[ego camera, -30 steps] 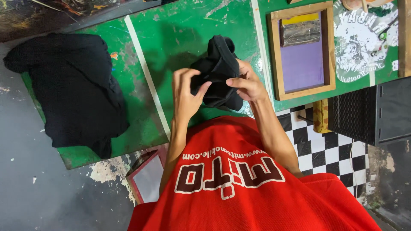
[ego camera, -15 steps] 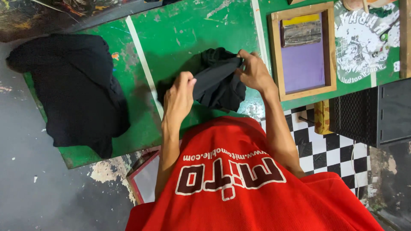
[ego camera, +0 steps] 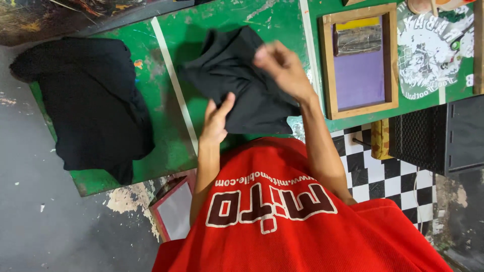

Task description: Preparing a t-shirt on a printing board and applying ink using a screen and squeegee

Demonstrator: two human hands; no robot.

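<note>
Since half a second ago the black garment has spread wider on the green bench. Left hand pinches its near hem; right hand, blurred, grip unclear, lifts the right edge. Second black garment lies well left.

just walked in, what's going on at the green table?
A person in a red shirt is handling a crumpled black cloth garment on the paint-stained green table. The left hand grips the garment's near edge; the right hand is raised at its upper right side, blurred, so its grip is unclear. A second black garment lies flat at the left end. A wooden-framed printing screen with a purple panel sits to the right, untouched.
</note>
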